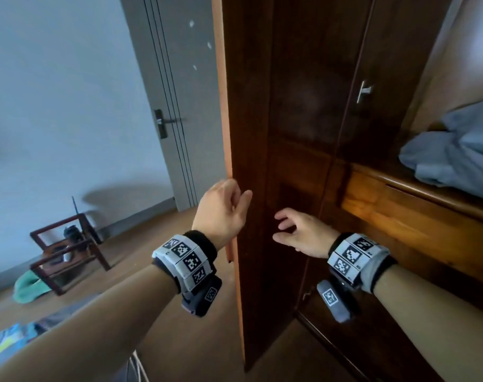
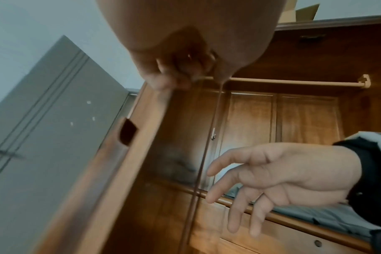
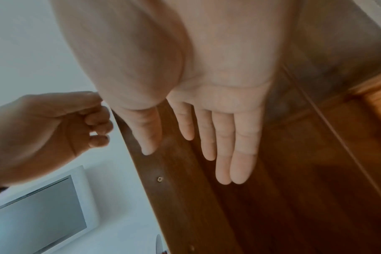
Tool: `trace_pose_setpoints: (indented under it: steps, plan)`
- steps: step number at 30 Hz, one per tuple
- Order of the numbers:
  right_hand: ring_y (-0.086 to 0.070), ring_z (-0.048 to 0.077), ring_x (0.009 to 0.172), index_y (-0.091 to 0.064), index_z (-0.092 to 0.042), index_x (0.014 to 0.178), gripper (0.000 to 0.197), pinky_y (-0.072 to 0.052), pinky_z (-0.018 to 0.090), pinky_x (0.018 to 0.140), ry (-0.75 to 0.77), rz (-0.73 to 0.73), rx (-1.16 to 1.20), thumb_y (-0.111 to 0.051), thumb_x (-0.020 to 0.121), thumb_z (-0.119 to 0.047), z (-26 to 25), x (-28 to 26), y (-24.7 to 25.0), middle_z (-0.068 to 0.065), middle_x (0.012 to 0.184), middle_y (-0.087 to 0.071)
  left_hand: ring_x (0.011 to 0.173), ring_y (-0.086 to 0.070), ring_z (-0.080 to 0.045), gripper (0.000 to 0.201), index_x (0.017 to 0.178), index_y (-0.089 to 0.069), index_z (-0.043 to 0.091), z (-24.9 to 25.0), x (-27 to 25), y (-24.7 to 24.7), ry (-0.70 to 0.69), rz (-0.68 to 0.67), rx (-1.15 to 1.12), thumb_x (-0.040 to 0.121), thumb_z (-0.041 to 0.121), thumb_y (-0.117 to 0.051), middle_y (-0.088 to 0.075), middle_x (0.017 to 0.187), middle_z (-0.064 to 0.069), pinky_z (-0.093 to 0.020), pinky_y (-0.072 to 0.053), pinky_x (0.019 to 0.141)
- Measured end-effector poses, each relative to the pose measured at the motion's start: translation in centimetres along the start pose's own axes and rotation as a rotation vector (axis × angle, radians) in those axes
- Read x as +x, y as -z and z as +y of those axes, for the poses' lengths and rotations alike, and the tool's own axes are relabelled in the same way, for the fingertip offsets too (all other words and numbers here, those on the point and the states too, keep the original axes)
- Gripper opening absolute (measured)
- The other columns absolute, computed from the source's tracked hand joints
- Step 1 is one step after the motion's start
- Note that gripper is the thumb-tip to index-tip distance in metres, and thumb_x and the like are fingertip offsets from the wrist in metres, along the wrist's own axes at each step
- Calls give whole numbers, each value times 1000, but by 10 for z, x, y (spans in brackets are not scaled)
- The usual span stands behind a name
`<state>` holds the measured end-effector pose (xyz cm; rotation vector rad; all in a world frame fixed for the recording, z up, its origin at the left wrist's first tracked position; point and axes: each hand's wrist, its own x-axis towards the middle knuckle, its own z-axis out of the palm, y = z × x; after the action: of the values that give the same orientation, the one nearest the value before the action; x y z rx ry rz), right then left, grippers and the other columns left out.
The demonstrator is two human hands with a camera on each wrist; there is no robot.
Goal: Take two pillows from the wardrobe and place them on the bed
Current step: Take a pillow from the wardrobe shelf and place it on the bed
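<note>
The dark wooden wardrobe door (image 1: pixel 251 106) stands swung open in front of me. My left hand (image 1: pixel 223 208) grips its orange outer edge, fingers curled behind it and thumb on the inner face; the left wrist view shows those curled fingers (image 2: pixel 174 73) on the door (image 2: pixel 111 171). My right hand (image 1: pixel 290 230) hovers empty before the door's inner face, fingers spread and relaxed (image 3: pixel 218 137). Blue-grey soft bedding (image 1: pixel 461 155), possibly pillows, lies on the wardrobe shelf at the right, also seen as grey fabric (image 2: pixel 326 218). The bed is not clearly in view.
A second wardrobe door with a metal handle (image 1: pixel 363 91) stands behind the open one. A drawer front (image 1: pixel 400 224) runs under the shelf. The grey room door (image 1: pixel 163 122) is at the left. A wooden chair frame (image 1: pixel 66 249) and green cloth (image 1: pixel 30 288) sit on the floor.
</note>
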<state>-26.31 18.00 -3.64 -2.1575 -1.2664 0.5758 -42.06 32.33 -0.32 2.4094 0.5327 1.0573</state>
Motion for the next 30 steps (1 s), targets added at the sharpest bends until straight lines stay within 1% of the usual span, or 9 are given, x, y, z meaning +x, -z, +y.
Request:
trace_pose_setpoints:
  steps: [3,5,8,11,14,19,24,27,30]
  plan:
    - [-62,11,95,-48,-31,132,53,-51,29,84,-24,47,-46,-64,84,-46,24,-36,24,-5,126,-60,56,-54,-15,28,76,-52,15,42,5,-27,76,-263,-62,95,36,-55,-59,64,3,-32,-47,54]
    - [-62,13,98,-47,-31,132,53,-50,30,87,-59,100,-60,-63,84,-45,46,-62,47,-5,127,-60,66,-66,-18,24,81,-58,19,70,16,-55,69,-377,-56,94,39,-55,-69,72,1,-41,-58,65]
    - [-63,15,99,-45,-30,134,53,-51,34,91,-153,197,-46,-61,85,-45,88,-104,90,-5,129,-57,75,-69,-17,20,87,-60,22,113,41,-112,18,-520,-45,92,41,-57,-70,79,3,-40,-59,73]
    - [-58,11,99,-45,-29,133,51,-46,29,90,-269,323,-45,-62,87,-43,137,-141,142,-3,129,-56,85,-68,-23,20,87,-62,22,160,75,-174,-46,-631,-15,90,41,-58,-71,87,-1,-37,-56,79]
    - [-55,11,101,-45,-23,134,52,-39,25,88,-371,478,-61,-65,87,-37,182,-170,197,3,131,-58,89,-68,-30,20,82,-60,23,206,115,-242,-143,-653,-10,88,41,-58,-73,88,-7,-37,-55,80]
    - [-50,19,127,-40,-22,139,62,-38,28,101,-531,687,-90,-65,86,-40,250,-193,288,4,139,-51,96,-64,-37,19,85,-58,20,287,187,-360,-320,-661,-51,89,38,-56,-71,95,-14,-41,-52,82]
    - [-52,19,115,-37,-24,139,69,-45,32,96,-627,888,-68,-68,82,-48,309,-192,374,3,141,-46,100,-63,-32,24,93,-59,15,351,255,-465,-439,-662,-53,93,39,-56,-71,98,-12,-34,-43,79]
    - [-45,24,132,-37,-19,140,79,-43,37,105,-716,984,-116,-72,77,-50,340,-189,419,8,144,-44,108,-62,-36,36,109,-62,9,377,291,-512,-492,-662,-46,92,41,-57,-68,113,-18,-38,-47,84]
    - [-46,28,130,-34,-19,143,86,-41,39,108,-796,1033,-132,-75,74,-51,363,-188,460,10,145,-41,132,-49,-37,71,143,-42,10,398,319,-546,-546,-725,31,90,53,-57,-50,146,-17,-46,-42,106]
